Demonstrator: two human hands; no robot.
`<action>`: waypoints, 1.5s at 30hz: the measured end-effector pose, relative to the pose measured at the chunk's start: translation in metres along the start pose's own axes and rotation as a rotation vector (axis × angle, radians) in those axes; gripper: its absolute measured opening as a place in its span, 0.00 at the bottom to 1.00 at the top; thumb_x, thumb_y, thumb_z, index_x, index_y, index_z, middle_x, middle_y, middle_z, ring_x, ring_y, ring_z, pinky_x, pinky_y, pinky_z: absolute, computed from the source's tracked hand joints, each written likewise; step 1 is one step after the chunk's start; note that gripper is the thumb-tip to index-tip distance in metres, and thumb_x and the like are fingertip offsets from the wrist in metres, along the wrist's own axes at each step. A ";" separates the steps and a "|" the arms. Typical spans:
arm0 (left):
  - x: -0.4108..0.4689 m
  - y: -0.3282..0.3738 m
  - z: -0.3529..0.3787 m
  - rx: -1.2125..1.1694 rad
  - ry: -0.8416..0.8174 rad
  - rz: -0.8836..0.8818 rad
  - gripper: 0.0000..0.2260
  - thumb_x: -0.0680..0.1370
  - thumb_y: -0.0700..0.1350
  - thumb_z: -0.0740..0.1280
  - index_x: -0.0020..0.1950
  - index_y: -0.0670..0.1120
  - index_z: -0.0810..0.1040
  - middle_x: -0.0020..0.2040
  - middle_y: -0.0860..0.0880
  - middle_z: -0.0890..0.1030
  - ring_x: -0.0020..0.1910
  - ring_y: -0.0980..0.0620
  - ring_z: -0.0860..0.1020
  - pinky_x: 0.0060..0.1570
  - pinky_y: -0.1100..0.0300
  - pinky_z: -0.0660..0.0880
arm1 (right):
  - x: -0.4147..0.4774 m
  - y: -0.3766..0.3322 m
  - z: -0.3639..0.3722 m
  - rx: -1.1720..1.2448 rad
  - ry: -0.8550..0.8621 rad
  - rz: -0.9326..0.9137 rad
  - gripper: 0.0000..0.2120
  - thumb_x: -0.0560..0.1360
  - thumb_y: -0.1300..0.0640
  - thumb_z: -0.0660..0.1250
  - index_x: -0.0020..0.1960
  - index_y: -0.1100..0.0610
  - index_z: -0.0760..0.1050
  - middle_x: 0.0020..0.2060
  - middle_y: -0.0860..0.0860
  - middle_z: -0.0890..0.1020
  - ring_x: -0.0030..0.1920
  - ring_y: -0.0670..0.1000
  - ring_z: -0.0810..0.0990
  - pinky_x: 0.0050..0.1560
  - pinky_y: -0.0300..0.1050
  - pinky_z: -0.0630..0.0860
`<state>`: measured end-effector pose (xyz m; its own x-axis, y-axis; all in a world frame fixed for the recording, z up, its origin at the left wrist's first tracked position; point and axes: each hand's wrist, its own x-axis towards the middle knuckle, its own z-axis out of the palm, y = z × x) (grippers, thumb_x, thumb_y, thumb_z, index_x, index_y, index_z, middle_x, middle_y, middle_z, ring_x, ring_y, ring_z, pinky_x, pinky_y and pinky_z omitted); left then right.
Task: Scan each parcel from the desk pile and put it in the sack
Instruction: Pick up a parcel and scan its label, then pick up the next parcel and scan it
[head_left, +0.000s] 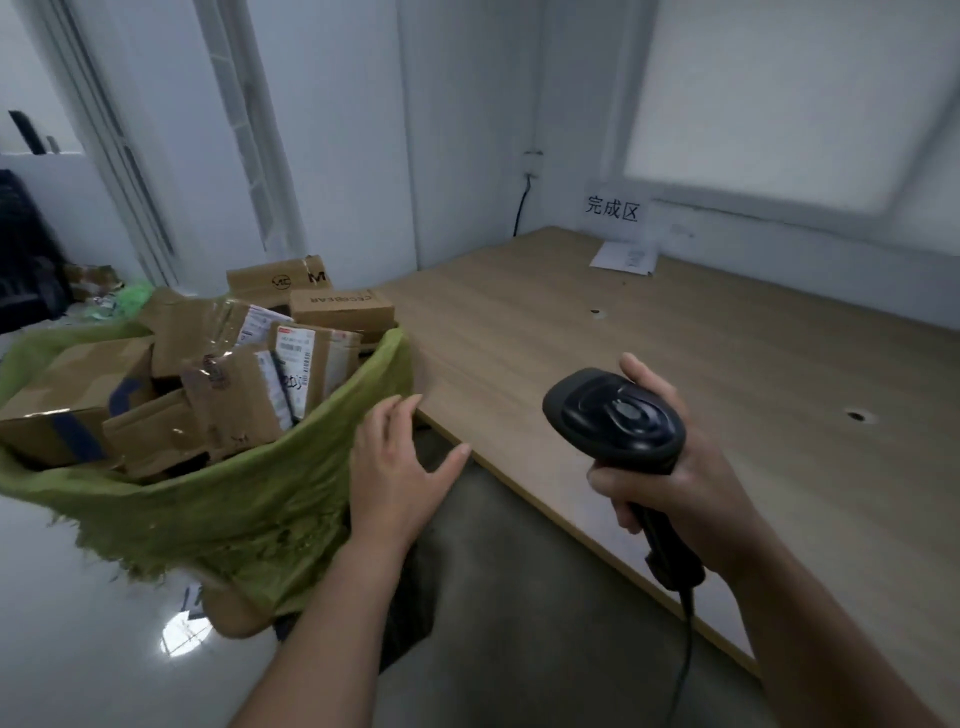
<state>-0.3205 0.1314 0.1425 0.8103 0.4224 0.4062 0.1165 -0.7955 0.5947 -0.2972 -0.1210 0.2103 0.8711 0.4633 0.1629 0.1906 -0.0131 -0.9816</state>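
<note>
Left hand (400, 467) empty, fingers loosely spread, just beside the right rim of the sack (249, 509) at centre left. Right hand (670, 483) curled round the handle of the black plastic scanner (615, 415), above the desk (675, 332) edge. Parcels (234, 395) heaped in the sack, left of both hands, nearer the left, tilted every way. Frayed green weave; taped brown cardboard, boxy. No parcel visible on the smooth wood-grain desk, only a paper sheet (623, 257) at upper right.

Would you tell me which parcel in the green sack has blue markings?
The large box at the far left of the sack; it alone shows blue bands, the others only white labels or tape.
</note>
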 end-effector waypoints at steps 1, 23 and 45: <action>-0.005 0.015 0.010 0.006 -0.022 0.026 0.34 0.70 0.62 0.69 0.69 0.43 0.71 0.67 0.42 0.70 0.67 0.42 0.68 0.66 0.48 0.65 | -0.011 0.000 -0.014 -0.008 0.019 0.000 0.48 0.62 0.68 0.78 0.70 0.37 0.59 0.46 0.58 0.80 0.27 0.56 0.75 0.27 0.47 0.75; -0.148 0.347 0.220 -0.094 -0.453 0.573 0.35 0.74 0.59 0.69 0.76 0.49 0.61 0.71 0.48 0.67 0.70 0.48 0.64 0.69 0.54 0.60 | -0.271 0.002 -0.287 -0.123 0.634 0.064 0.47 0.59 0.65 0.77 0.69 0.37 0.60 0.55 0.54 0.78 0.30 0.54 0.78 0.28 0.47 0.75; -0.167 0.553 0.389 -0.193 -0.686 0.825 0.36 0.74 0.61 0.69 0.77 0.48 0.62 0.71 0.44 0.68 0.71 0.46 0.65 0.69 0.50 0.65 | -0.333 0.002 -0.492 -0.184 0.985 0.074 0.46 0.58 0.63 0.77 0.67 0.33 0.63 0.56 0.56 0.78 0.28 0.52 0.76 0.26 0.46 0.74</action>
<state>-0.1683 -0.5482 0.1336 0.7527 -0.5901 0.2919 -0.6535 -0.6158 0.4401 -0.3645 -0.7115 0.2030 0.8542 -0.4824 0.1940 0.1154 -0.1878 -0.9754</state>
